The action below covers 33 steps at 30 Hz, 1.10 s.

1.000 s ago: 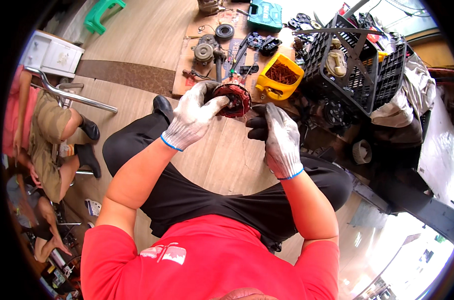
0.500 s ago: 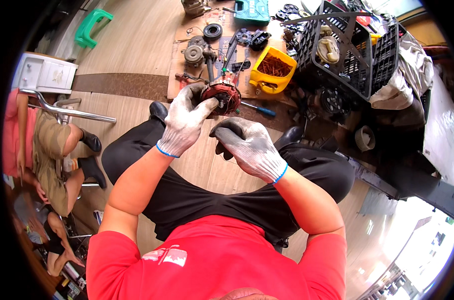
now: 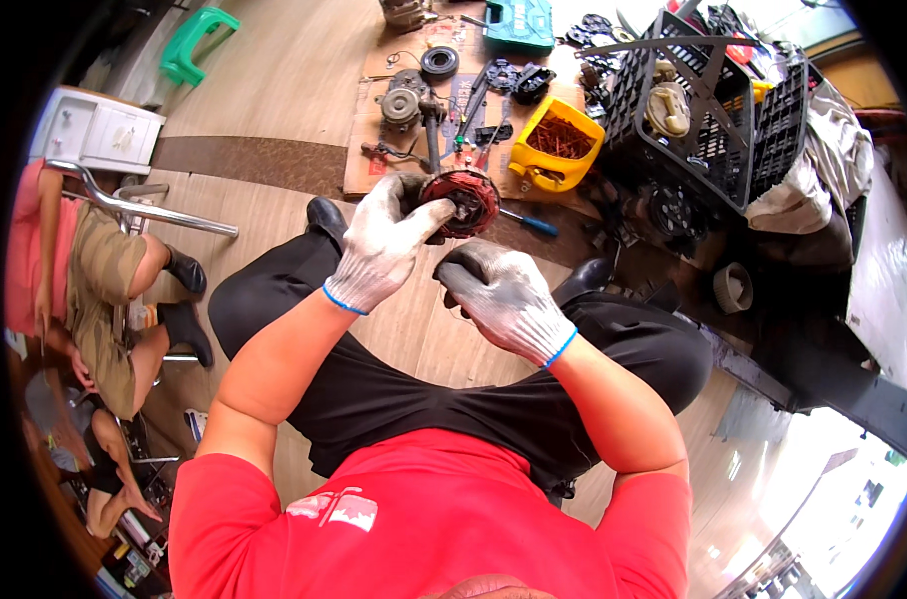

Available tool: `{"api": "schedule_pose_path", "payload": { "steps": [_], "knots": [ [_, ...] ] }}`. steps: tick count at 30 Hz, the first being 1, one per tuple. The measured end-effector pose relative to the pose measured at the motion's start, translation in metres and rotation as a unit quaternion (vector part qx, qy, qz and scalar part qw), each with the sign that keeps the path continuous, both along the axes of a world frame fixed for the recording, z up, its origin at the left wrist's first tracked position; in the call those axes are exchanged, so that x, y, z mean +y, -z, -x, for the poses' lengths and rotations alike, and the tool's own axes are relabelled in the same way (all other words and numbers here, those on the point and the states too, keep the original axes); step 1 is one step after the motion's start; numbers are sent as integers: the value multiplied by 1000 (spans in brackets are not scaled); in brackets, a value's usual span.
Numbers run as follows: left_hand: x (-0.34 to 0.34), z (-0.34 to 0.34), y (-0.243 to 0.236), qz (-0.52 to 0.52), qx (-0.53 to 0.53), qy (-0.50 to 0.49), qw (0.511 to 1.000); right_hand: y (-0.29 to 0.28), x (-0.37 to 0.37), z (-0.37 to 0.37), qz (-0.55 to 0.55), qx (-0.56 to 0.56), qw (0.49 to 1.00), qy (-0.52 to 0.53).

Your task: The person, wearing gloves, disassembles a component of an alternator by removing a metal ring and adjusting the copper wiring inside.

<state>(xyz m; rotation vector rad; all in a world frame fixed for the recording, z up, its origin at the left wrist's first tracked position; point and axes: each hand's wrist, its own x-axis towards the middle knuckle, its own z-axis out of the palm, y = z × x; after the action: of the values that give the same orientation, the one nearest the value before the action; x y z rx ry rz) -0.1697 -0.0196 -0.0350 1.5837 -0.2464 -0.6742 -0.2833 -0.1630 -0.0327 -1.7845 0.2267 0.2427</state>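
Closest to you, along the bottom of the frame, is your red shirt (image 3: pixel 433 509), with your black trousers (image 3: pixel 623 369) spread out to either side above it. Your gloved right hand (image 3: pixel 501 295), just right of centre, is curled with its fingers drawn in close together; you can't tell from here whether they pinch anything. Above and to the left, your gloved left hand (image 3: pixel 385 240) grips a round part wound with reddish wire (image 3: pixel 481 195), thumb over its middle and the other fingers behind, so that part sits in the upper middle of the frame, apart from your right hand. Just beside it on the right lies a screwdriver with a blue handle (image 3: pixel 539 227). Beyond, a yellow container (image 3: pixel 553 166) holds reddish wire scraps, near a black crate (image 3: pixel 641 140) at upper right. A sheet of cardboard (image 3: pixel 370 110) bears a metal motor part (image 3: pixel 401 105) and a black ring (image 3: pixel 439 64), with a teal case (image 3: pixel 519 25) at the top edge. A green stool (image 3: pixel 184 55) stands at upper left.
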Motion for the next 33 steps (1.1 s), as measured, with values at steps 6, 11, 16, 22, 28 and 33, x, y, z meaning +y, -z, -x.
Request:
{"api": "schedule_pose_path", "payload": {
  "steps": [6,11,16,22,28,33],
  "knots": [
    [5,-1,13,-43,-149,11,988,-4,-30,4,112,67,991,28],
    [6,5,17,-35,-261,-7,965,-6,-52,-1,150,-15,974,167],
    [10,-4,10,-20,-534,48,844,-5,-41,-4,-261,79,934,232],
    [10,-2,3,-30,-603,84,793,1,-31,-8,-410,77,877,238],
    [11,0,5,-27,-621,93,778,0,-30,-9,-408,67,876,249],
    [10,-1,-1,-21,-627,108,771,-1,-28,-8,-389,43,888,239]
  ]
}}
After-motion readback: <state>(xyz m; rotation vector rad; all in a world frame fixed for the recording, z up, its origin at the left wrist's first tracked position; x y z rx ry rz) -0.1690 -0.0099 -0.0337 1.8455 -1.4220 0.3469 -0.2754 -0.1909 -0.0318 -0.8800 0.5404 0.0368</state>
